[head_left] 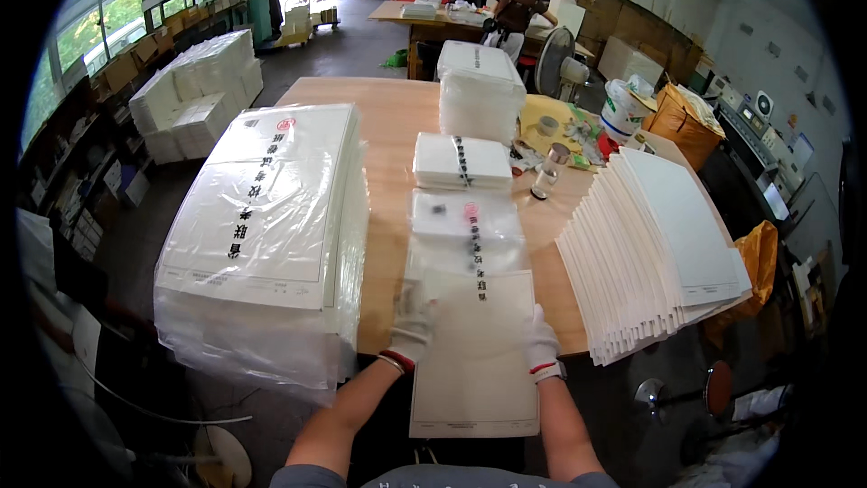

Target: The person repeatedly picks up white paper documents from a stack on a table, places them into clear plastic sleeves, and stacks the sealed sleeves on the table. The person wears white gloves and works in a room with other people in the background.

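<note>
Both my hands wear white gloves with red cuffs. My left hand (411, 330) grips the left edge of a large white paper envelope (476, 371), and my right hand (542, 343) grips its right edge. The envelope lies flat, half over the near edge of the wooden table (388, 127), its far end against a clear plastic sleeve (465, 235) on a small stack. A tall pile of bagged envelopes (266, 226) stands just left of my left hand. A fanned row of white envelopes (655, 253) lies to the right.
Further back on the table are a second small white stack (461, 161), a pile of clear plastic bags (479, 91), tape rolls (553, 158) and a yellow cloth. A person sits at a far desk (519, 5). White stacks (194, 91) sit on the floor at the left; a fan (553, 62) stands behind.
</note>
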`<act>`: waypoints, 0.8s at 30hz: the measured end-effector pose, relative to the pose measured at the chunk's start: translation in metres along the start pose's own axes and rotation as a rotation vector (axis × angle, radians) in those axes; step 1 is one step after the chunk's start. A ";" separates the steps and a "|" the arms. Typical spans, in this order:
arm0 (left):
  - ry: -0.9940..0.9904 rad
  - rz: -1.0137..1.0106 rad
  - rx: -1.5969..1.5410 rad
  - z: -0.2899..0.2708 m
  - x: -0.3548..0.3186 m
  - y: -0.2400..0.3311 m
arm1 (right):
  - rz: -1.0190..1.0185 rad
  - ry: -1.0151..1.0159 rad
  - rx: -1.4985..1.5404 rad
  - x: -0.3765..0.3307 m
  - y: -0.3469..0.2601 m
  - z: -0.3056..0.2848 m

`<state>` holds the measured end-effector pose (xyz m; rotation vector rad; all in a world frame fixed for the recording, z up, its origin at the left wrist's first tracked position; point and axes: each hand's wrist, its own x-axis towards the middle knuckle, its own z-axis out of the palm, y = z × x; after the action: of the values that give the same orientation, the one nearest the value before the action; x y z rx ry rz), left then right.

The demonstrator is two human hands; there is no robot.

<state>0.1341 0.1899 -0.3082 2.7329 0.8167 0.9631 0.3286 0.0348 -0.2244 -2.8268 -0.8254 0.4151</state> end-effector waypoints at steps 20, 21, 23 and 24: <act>-0.690 -0.480 -0.502 -0.226 -0.192 0.095 | -0.560 -0.306 0.258 -0.289 0.126 0.034; -0.718 -0.488 -0.483 -0.233 -0.181 0.099 | -0.616 -0.240 0.146 -0.288 0.123 0.030; -0.571 -0.438 -0.331 -0.223 -0.186 0.102 | -0.712 -0.114 -0.069 -0.271 0.110 0.014; -0.522 -0.570 -0.281 -0.226 -0.178 0.103 | -0.641 -0.001 0.161 -0.254 0.099 0.008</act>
<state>-0.0742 -0.0043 -0.1964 2.1525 1.1416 0.2129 0.1701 -0.1864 -0.2006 -2.2454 -1.5351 0.3570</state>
